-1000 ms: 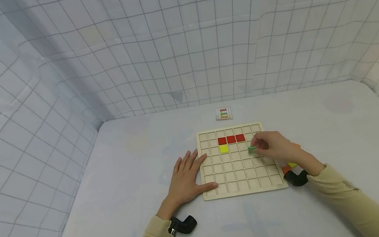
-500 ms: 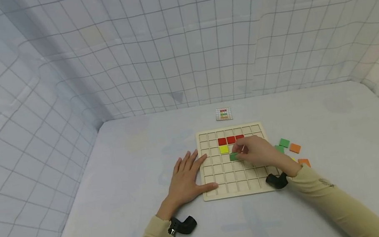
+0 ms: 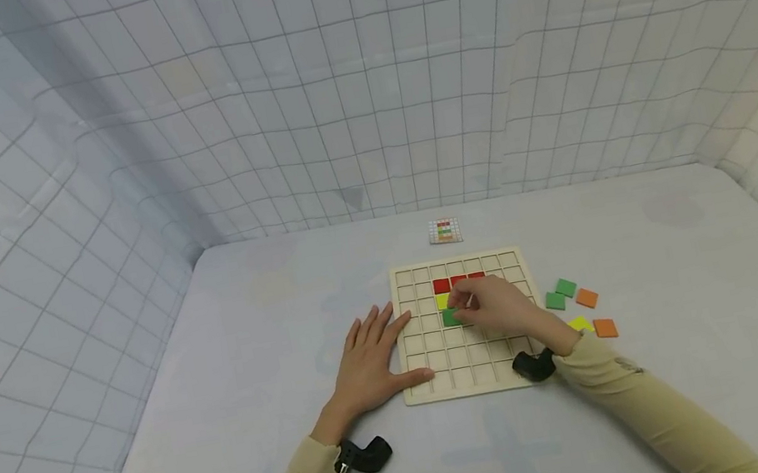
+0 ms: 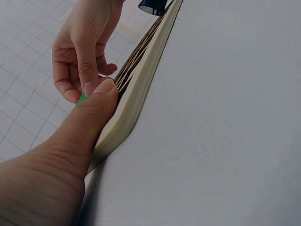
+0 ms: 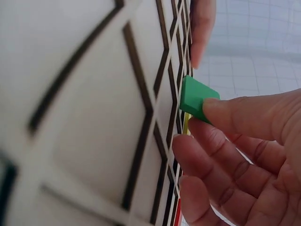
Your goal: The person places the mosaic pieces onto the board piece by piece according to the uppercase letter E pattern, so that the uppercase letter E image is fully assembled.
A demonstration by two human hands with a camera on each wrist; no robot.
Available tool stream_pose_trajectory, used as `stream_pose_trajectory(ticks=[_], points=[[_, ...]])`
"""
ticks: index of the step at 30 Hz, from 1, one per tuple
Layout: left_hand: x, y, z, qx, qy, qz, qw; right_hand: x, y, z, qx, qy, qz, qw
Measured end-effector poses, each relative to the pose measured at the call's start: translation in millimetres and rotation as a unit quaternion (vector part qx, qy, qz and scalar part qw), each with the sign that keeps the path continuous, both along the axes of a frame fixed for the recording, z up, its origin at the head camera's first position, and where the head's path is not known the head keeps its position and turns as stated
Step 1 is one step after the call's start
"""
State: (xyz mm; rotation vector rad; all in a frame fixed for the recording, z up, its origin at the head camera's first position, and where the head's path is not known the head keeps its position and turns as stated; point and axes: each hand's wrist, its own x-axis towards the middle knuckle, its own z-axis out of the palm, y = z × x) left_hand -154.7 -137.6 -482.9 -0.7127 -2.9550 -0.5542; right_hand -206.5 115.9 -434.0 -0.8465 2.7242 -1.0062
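Note:
My right hand (image 3: 493,305) pinches a green square tile (image 5: 197,95) between thumb and fingers, over the pale grid board (image 3: 443,382). In the head view the tile lies just below a yellow tile (image 3: 442,301) on the board. A row of red tiles (image 3: 442,285) sits above that, partly covered by the right hand. With fingers spread, my left hand (image 3: 367,365) rests at the board's left edge, its thumb (image 4: 89,113) on the rim. Whether the green tile touches its cell is hard to tell.
Right of the board lie loose tiles: green ones (image 3: 555,301), orange ones (image 3: 605,328) and a yellow one (image 3: 581,324). A small card with a coloured grid pattern (image 3: 444,231) lies behind the board. Grid-patterned white curtains (image 3: 356,105) surround the table.
My right hand has carried the green tile leftward across the board to beneath the yellow tile, uncovering the loose tiles at right. My left hand has stayed at the board's edge.

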Motion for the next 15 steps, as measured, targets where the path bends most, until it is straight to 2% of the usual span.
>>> stream_pose_trajectory(ticks=[6,9,15], points=[[3.0,-0.7,-1.2,0.001,0.012,-0.001,0.9999,0.1,-5,-1.1,0.002,-0.003,-0.005,1.0000],[6.5,0.3,-0.7,-0.013,0.018,-0.001,0.9998,-0.2,-6,-2.3,0.005,-0.003,-0.008,0.9999],[12.5,3.4,1.9,-0.024,0.011,0.006,0.9996,0.1,-8,-0.6,0.013,0.001,-0.020,0.9997]])
